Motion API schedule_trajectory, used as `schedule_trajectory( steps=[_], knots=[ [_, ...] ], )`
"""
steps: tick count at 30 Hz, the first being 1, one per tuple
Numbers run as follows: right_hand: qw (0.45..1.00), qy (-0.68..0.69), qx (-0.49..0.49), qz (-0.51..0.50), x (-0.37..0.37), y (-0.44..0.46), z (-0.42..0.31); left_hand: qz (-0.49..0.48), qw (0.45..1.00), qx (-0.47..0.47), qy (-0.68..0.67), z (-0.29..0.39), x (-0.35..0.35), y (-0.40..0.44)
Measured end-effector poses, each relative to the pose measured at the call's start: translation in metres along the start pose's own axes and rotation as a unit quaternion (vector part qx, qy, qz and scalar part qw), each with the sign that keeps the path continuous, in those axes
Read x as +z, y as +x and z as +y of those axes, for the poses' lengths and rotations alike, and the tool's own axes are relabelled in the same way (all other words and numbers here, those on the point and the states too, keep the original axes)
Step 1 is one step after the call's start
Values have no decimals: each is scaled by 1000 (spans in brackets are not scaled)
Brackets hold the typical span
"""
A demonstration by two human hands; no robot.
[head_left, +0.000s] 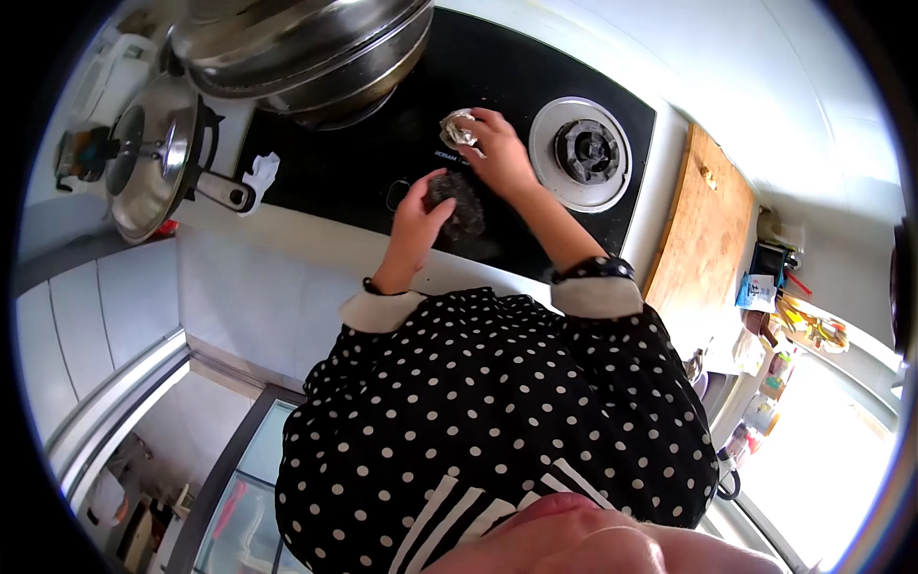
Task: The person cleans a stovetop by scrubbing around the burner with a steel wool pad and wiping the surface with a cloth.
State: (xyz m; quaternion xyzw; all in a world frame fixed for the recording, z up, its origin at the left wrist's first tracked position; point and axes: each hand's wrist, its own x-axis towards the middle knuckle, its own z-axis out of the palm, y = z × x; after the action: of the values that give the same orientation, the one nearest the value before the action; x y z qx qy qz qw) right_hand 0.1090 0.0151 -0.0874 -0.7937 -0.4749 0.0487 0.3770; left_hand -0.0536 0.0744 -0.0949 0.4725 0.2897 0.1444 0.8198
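Note:
Over the front middle of the black glass gas hob [316, 182], my left hand [415, 228] grips the edge of a dark grey, rough-looking round piece [461, 209]. Its exact kind I cannot make out. Farther back, my right hand [500, 158] is closed on a crumpled, pale, shiny wad [458, 130], and whether this is paper, cloth or foil is unclear. To the right of that hand sits a gas burner [587, 151] within a round pale metal drip ring [545, 172].
A large lidded steel pot [316, 81] stands on the hob's left side. Left of it is a lidded pan [153, 163], its handle pointing toward the hob near a white crumpled tissue [260, 174]. A wooden board [703, 215] lies to the right.

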Motion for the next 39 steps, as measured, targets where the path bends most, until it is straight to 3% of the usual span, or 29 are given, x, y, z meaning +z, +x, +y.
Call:
schedule_trajectory(
  steps=[5, 6, 8, 10, 12, 14, 16, 21, 22, 24, 27, 30, 31, 34, 37, 39],
  knots=[
    [986, -107, -62, -110, 32, 5, 50, 7, 999, -24, 22, 15, -3, -1],
    [995, -56, -59, -53, 26, 8, 57, 7, 999, -22, 27, 16, -2, 0],
    [991, -134, 4, 19, -4, 16, 69, -5, 1000, -24, 10, 19, 1, 0],
    [965, -225, 132, 21, -42, 27, 82, -14, 1000, -26, -6, 17, 4, 2],
    [919, -350, 181, -12, -66, 35, 100, -24, 999, -33, -13, 15, 6, 2],
    [901, -353, 248, -38, -54, 36, 142, -27, 999, -34, -7, 10, 7, 3],
    [870, -388, 287, -96, -45, 39, 139, -26, 999, -36, -3, 8, 9, 3],
    [852, -484, 163, -118, -5, -1, 104, -17, 999, -32, -6, 7, 13, 2],
    [893, -383, 206, -115, -3, -11, 98, -20, 999, -34, -2, 6, 13, 2],
    [883, -451, 84, -95, -4, -40, 84, -27, 999, -36, 8, 5, 14, 3],
    [945, -325, 15, -35, -21, -84, 79, -45, 998, -42, -2, 2, 16, 7],
    [964, -231, 98, -87, -50, -104, 63, -56, 998, -36, -6, 6, 20, 8],
    [970, -219, 88, -63, -51, -109, 66, -57, 998, -34, -10, 6, 21, 9],
    [964, -241, 83, -76, -50, -94, 69, -53, 998, -29, -15, 8, 24, 10],
    [970, -240, 45, 20, -35, -52, 72, -45, 998, -37, -4, 11, 25, 9],
    [953, -281, 109, -3, -16, -36, 85, -47, 998, -48, 4, 13, 26, 9]
  ],
)
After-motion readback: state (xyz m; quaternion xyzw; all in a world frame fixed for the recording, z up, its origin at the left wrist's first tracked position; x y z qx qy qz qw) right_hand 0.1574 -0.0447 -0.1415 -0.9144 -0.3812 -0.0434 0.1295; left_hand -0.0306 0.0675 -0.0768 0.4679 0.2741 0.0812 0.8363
